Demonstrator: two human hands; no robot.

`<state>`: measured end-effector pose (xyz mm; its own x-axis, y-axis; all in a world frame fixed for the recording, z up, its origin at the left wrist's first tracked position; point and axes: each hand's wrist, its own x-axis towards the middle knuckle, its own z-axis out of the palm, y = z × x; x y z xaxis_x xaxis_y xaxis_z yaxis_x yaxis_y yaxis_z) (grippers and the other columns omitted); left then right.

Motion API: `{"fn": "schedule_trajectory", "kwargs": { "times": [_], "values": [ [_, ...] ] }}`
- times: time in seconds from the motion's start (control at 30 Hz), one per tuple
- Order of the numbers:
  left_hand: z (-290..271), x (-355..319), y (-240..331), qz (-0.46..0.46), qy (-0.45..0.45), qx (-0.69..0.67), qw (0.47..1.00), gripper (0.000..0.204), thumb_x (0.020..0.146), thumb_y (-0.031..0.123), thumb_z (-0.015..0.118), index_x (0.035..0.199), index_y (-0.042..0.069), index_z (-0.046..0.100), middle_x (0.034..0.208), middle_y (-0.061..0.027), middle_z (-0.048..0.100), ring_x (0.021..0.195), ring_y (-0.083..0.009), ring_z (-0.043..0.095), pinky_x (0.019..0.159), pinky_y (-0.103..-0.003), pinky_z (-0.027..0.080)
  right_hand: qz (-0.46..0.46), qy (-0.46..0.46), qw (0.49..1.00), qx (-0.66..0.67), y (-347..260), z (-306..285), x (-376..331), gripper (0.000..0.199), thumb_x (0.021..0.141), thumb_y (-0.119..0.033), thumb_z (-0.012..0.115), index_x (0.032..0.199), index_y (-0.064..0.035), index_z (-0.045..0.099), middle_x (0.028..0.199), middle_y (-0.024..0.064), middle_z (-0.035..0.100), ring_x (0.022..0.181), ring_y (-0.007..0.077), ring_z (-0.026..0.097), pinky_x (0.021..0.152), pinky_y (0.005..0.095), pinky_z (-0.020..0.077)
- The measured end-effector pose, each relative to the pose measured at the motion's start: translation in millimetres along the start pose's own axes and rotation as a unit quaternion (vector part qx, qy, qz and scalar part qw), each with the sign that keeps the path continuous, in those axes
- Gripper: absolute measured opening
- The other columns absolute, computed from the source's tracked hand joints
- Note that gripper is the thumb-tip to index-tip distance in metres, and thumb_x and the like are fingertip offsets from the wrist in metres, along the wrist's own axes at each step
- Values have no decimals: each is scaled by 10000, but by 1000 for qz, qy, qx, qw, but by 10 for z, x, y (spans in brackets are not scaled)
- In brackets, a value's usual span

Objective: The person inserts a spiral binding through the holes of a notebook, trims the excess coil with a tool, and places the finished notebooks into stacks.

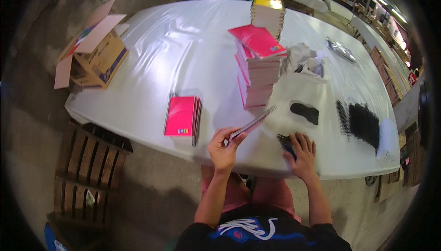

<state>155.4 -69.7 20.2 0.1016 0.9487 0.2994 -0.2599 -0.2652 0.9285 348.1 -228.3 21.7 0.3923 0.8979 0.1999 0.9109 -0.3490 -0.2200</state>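
Observation:
My left hand (223,149) is closed on a spiral notebook (254,123), seen almost edge-on with its wire coil slanting up to the right. On the table's near edge, my right hand (302,156) has its fingers stretched out. Beneath its thumb and index finger lies a dark hand tool (285,143) with a narrow tip; the rest is covered, so its kind is unclear. Left of my left hand sits a small pile of pink-red spiral notebooks (180,116). A tall stack of similar notebooks (260,78) stands beyond my hands, the top one turned askew.
Yellow-covered spiral notebooks (268,14) stand behind the tall stack. An open cardboard box (98,60) is at the left edge. On the right are crumpled plastic (301,58), a black flat piece (305,113) and many black wire coils (363,121). A wooden slatted chair (89,163) stands front left.

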Motion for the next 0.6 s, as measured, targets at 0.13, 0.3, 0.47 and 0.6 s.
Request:
{"fn": "schedule_trajectory", "kwargs": {
  "times": [0.13,0.3,0.47,0.6],
  "values": [
    [-14,10,358,160,36,174,971,258,654,50,810,898,51,726,803,-57,671,691,-146,546,618,-272,416,-25,79,994,69,-100,61,17,469,835,-172,615,1296,-178,535,1136,129,526,1065,313,469,944,465,335],
    [-55,19,487,258,39,224,939,286,625,30,808,897,53,724,782,-52,674,668,-183,552,614,-285,423,-117,81,947,287,-954,-519,1,405,795,-155,670,1195,-205,626,1127,131,529,1057,298,483,918,434,353],
    [-84,16,574,287,36,244,926,322,581,-10,793,890,45,719,787,-54,673,659,-189,556,613,-284,430,-177,105,940,272,-1198,-606,110,410,781,-193,697,1184,-221,634,1159,122,515,1050,307,479,914,446,347],
    [-109,-6,527,300,41,248,920,334,558,-53,759,875,43,715,793,-48,671,664,-189,561,613,-284,437,-175,77,938,288,-1215,-645,149,387,804,-198,681,1187,-208,626,1094,122,548,976,292,517,831,423,407]
  ]
}}
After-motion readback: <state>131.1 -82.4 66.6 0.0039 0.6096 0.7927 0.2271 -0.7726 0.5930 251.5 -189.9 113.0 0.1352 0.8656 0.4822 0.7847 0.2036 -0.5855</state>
